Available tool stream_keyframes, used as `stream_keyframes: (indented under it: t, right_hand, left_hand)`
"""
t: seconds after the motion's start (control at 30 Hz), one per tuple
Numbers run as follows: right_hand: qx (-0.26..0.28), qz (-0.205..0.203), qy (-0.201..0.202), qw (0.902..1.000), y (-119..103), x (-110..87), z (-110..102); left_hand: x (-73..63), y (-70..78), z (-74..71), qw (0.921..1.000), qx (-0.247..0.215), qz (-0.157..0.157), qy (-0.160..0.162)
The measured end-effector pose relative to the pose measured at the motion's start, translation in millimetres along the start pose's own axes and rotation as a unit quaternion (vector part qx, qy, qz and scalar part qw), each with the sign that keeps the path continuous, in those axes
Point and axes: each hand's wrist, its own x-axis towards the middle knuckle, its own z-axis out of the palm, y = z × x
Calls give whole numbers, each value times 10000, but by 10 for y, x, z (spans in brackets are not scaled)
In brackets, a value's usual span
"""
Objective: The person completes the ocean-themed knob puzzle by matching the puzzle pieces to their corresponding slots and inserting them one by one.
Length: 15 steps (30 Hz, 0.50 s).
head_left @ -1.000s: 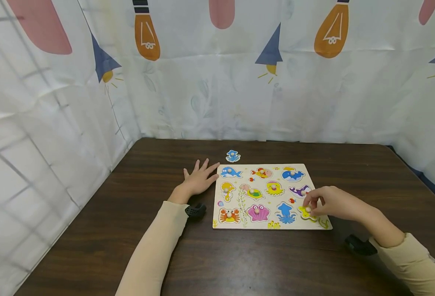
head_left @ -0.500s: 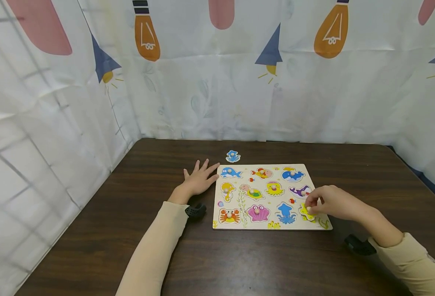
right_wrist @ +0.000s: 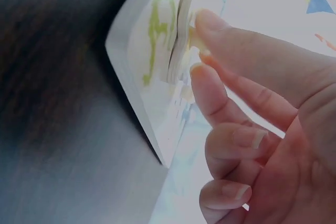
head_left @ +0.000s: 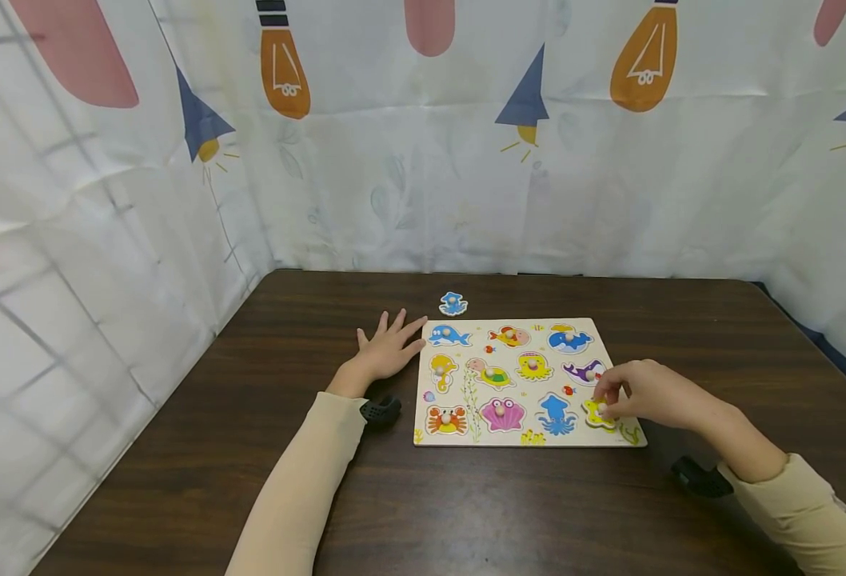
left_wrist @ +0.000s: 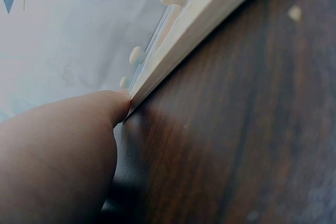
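With thumb and fingertips, my right hand pinches the knob of a yellow starfish puzzle piece over the board's front right corner. Seen from the right wrist, the piece's edge stands proud of the surface. The white peg puzzle board carries several sea-animal pieces, among them a crab and a pink shell. Fingers spread, my left hand lies on the table, its thumb against the board's left edge.
A loose blue squid piece with a knob lies behind the board. A blue squid picture without a knob shows left of the starfish. The dark wooden table is bordered by a printed curtain.
The starfish piece has shifted and turned slightly in my right fingers, and now looks flatter over the corner than half a second ago. My left hand has stayed still.
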Motion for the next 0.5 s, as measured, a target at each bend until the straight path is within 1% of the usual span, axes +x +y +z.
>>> stream_keyframes:
  t: [0.13, 0.3, 0.5]
  right_hand:
    - [111, -48, -91, 9999, 3, 0, -14]
    - [-82, -115, -9, 9999, 13, 4, -4]
    - [-377, 107, 171, 9991, -10, 9, 18]
  left_hand:
    - [-2, -2, -2, 10000, -11, -8, 0]
    - [9, -16, 13, 10000, -22, -10, 15]
    - [-1, -6, 6, 10000, 14, -14, 18]
